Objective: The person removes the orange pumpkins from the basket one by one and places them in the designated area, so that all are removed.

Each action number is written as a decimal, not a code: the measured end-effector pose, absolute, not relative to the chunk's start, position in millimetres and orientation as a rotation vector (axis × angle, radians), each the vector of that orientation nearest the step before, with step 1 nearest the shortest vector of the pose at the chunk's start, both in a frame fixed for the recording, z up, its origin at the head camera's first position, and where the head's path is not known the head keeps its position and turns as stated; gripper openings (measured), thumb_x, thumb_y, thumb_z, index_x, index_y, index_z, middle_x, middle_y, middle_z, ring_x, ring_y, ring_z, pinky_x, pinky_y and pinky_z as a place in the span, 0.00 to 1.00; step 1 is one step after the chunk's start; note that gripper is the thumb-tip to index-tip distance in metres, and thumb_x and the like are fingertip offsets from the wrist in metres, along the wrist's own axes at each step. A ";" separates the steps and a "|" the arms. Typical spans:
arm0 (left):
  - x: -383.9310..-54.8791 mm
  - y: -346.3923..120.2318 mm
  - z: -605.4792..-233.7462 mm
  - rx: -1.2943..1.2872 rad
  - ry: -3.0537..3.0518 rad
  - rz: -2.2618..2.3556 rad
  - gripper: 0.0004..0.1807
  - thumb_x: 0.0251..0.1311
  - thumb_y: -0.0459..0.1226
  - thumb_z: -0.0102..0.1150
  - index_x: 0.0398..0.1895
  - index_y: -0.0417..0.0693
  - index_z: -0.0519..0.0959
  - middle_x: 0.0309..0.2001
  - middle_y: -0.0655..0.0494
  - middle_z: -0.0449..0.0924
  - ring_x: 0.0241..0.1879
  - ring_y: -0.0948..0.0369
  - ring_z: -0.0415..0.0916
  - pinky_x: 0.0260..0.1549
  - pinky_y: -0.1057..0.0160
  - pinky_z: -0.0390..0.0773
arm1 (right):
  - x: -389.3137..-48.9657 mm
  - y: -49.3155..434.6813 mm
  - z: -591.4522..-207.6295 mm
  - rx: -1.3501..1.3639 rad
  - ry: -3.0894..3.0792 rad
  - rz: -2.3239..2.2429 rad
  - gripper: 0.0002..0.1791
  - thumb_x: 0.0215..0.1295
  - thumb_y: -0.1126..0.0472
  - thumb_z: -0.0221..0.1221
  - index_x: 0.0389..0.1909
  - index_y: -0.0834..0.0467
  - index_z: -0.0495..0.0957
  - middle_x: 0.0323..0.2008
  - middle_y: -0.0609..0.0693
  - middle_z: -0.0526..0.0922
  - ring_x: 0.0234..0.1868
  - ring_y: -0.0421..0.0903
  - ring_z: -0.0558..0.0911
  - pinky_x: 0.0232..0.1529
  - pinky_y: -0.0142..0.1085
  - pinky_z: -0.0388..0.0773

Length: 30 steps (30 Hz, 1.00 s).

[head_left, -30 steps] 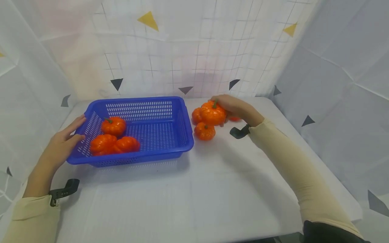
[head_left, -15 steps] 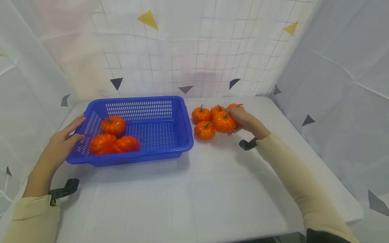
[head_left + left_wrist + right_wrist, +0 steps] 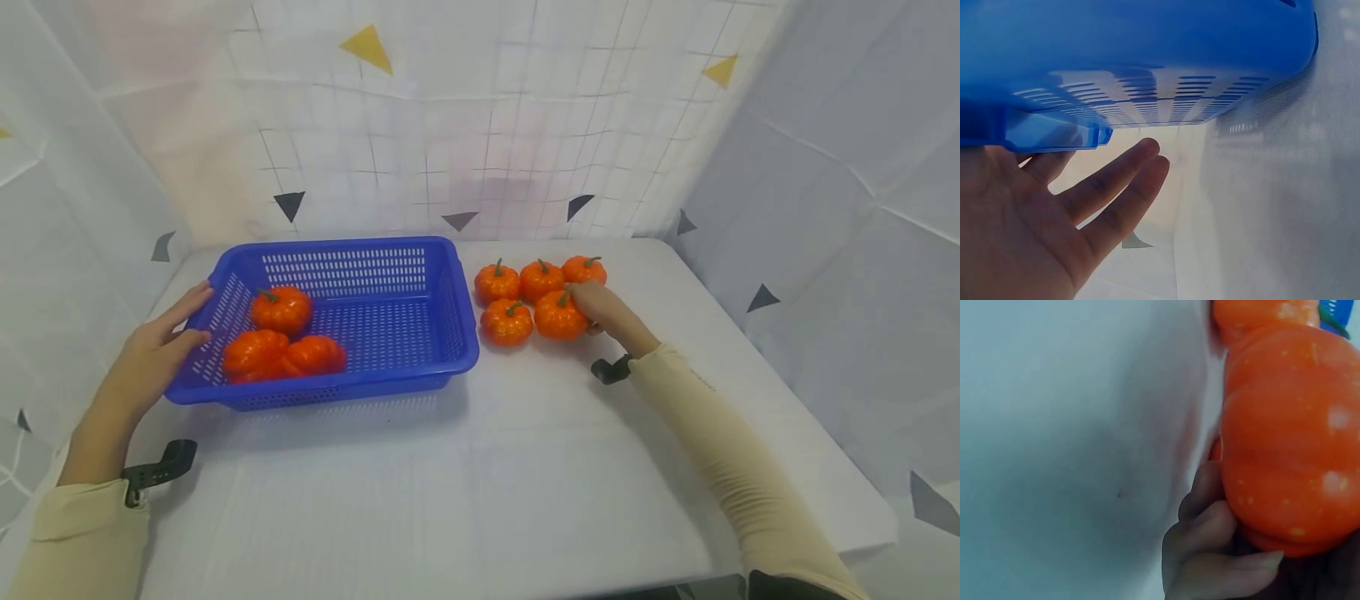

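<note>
My right hand [image 3: 609, 315] grips a small orange pumpkin [image 3: 558, 317] from its right side, at or just above the table. In the right wrist view curled fingers [image 3: 1210, 544] press against the pumpkin's glossy skin. Several similar pumpkins [image 3: 507, 323] sit close by, to the left and behind it. At the left stands a blue plastic basket [image 3: 360, 383] with 3 pumpkins [image 3: 281, 310] in its left part. My left hand [image 3: 142, 367] rests on the basket's left rim. Two of its fingers [image 3: 1125, 206] stretch out straight below the rim in the left wrist view.
White sheeting with dark and yellow triangles rises behind the table [image 3: 465, 492] and on both sides. The basket's right wall [image 3: 459, 308] stands close to the loose pumpkins.
My right hand has brought the pumpkin rightward and down, from over the other pumpkins to the right end of the front row. The left hand and basket have stayed put.
</note>
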<state>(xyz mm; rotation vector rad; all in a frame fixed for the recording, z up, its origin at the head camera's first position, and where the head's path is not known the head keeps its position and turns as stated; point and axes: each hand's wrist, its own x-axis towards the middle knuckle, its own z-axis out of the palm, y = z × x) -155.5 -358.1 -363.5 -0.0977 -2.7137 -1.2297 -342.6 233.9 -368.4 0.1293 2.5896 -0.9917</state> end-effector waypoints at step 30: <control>-155.1 -357.8 -363.4 -0.117 -2.702 -1.225 0.33 0.81 0.39 0.41 0.85 0.51 0.50 0.83 0.45 0.41 0.80 0.39 0.36 0.68 0.24 0.43 | -339.4 244.9 -371.7 0.023 2.832 -0.982 0.25 0.80 0.48 0.44 0.46 0.68 0.76 0.36 0.61 0.82 0.32 0.54 0.83 0.34 0.39 0.86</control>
